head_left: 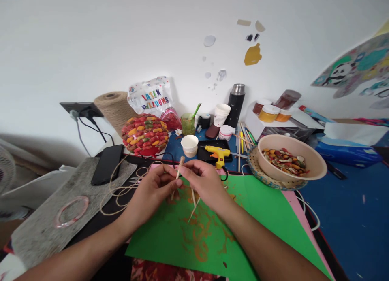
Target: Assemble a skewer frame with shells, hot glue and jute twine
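A thin pale stick point(178, 172), its top wrapped in twine, stands slightly tilted between my two hands above the green sheet point(264, 216). The fingers of my left hand point(154, 188) are closed around it from the left. From the right, my right hand point(206, 182) pinches close to the wrapped top, its fingertips partly hidden. Below the right fingers hang thin pale ends point(193, 206), which cross each other; whether they are twine or sticks is unclear. Loose loops of twine point(114, 200) lie beside my left hand.
Behind my hands are a white paper cup point(190, 145) and a yellow glue gun point(219, 153). A beige bowl of coloured shells point(316, 161) stands right. At left are a phone point(107, 164), a twine spool point(113, 109) and a red-orange shell-covered ball point(145, 135).
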A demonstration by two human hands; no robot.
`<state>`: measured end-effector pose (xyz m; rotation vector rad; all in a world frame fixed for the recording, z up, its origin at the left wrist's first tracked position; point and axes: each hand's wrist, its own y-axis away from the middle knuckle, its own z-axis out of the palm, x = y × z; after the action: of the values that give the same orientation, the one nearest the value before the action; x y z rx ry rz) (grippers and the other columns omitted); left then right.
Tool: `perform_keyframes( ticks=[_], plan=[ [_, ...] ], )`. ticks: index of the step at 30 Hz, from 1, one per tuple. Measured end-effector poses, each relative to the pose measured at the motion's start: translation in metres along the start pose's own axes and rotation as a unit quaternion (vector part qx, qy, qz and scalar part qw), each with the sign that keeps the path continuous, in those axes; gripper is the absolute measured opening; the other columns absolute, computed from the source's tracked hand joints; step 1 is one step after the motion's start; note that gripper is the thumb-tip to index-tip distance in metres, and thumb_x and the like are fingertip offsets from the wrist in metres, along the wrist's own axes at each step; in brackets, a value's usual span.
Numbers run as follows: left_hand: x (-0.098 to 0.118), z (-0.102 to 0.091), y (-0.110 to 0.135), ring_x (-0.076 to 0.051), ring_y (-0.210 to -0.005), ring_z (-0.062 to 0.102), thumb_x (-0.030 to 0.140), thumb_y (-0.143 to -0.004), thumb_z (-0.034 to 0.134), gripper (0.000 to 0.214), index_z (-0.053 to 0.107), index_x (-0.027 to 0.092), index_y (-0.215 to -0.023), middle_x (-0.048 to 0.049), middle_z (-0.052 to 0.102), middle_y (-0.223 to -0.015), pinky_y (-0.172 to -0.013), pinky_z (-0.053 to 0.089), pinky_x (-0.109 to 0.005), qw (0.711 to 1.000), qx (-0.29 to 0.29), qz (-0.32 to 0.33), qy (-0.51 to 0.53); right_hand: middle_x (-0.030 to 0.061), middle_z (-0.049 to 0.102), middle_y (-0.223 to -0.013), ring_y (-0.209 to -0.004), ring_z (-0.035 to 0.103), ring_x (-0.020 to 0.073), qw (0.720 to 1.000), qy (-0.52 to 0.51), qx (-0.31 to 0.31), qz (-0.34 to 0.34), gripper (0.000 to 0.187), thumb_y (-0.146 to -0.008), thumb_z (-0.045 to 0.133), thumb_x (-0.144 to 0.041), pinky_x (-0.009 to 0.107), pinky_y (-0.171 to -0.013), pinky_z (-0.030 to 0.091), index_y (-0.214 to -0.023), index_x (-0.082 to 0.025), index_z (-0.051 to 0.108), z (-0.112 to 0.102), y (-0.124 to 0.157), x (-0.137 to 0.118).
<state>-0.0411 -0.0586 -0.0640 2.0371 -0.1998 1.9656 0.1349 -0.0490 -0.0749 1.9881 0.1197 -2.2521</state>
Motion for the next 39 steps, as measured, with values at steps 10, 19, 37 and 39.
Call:
perform_keyframes(
  ticks=[10, 19, 37, 39],
  plan=[
    [0.0028, 0.0001, 0.0010, -0.015, -0.056, 0.068, 0.049, -0.088, 0.082, 0.038, 0.064, 0.017, -0.099, -0.0050, 0.079, -0.080, -0.055, 0.047, -0.026, 0.999, -0.018, 0.006, 0.039, -0.0023, 0.060, -0.067, -0.061, 0.050, 0.0140, 1.000, -0.008, -0.024, 0.004, 0.031, -0.087, 0.075, -0.049, 0.028, -0.057, 0.036, -0.093, -0.019, 0.073, -0.0004, 0.0022, -0.0040],
    [0.0038, 0.0004, 0.0006, -0.014, -0.056, 0.064, 0.055, -0.088, 0.081, 0.041, 0.065, 0.017, -0.095, -0.0038, 0.076, -0.079, -0.055, 0.047, -0.026, 0.999, -0.037, -0.006, 0.030, -0.0031, 0.058, -0.066, -0.058, 0.047, 0.0129, 0.999, -0.015, -0.028, 0.007, 0.036, -0.086, 0.074, -0.053, 0.027, -0.054, 0.033, -0.096, -0.018, 0.074, -0.0009, 0.0012, -0.0020],
    [-0.0002, -0.0010, 0.0008, -0.013, -0.052, 0.063, 0.050, -0.086, 0.084, 0.037, 0.069, 0.016, -0.089, -0.0043, 0.077, -0.077, -0.055, 0.045, -0.027, 0.993, -0.034, -0.026, 0.106, -0.0073, 0.043, -0.057, -0.052, 0.032, 0.0110, 0.999, -0.015, -0.039, 0.015, 0.046, -0.084, 0.076, -0.062, 0.027, -0.049, 0.024, -0.101, -0.019, 0.079, -0.0041, 0.0008, -0.0030],
    [-0.0004, -0.0014, 0.0005, -0.013, -0.051, 0.062, 0.049, -0.086, 0.084, 0.036, 0.069, 0.016, -0.088, -0.0047, 0.077, -0.076, -0.055, 0.045, -0.027, 0.992, -0.038, -0.029, 0.113, -0.0074, 0.042, -0.056, -0.051, 0.032, 0.0112, 0.999, -0.009, -0.035, 0.015, 0.046, -0.084, 0.076, -0.062, 0.027, -0.049, 0.024, -0.100, -0.019, 0.079, -0.0040, 0.0011, -0.0036]
  ],
)
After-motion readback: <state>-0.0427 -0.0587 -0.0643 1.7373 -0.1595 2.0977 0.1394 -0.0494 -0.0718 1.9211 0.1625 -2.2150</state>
